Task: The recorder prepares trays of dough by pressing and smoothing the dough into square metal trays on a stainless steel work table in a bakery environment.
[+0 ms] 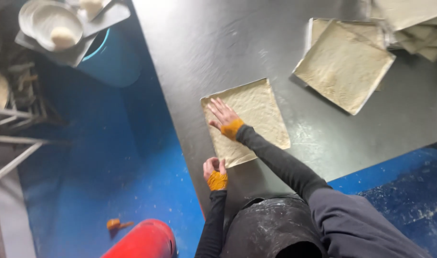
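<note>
Grey steel makes up the table [237, 43], seen from the head camera looking down. On it a floured rectangular dough sheet [256, 112] lies flat. The right hand [223, 114] rests on the sheet's near-left part, its grip wide, fingers spread and palm down, holding nothing. The left hand [214, 168] sits just below the sheet's near corner at the table's edge, its fingers curled; whether its grip pinches the dough I cannot tell. Both wrists wear orange cuffs below dark sleeves. Well beyond the right hand, up and to the right, a stack of floured square trays [345, 64] lies tilted on the table. Far to the upper left of both hands, off the table, a blue bin [113, 59] carries metal trays with white plates and dough balls [63, 36]. Below the left hand, on the blue floor [132, 157], stands a red cylinder [144, 241].
</note>
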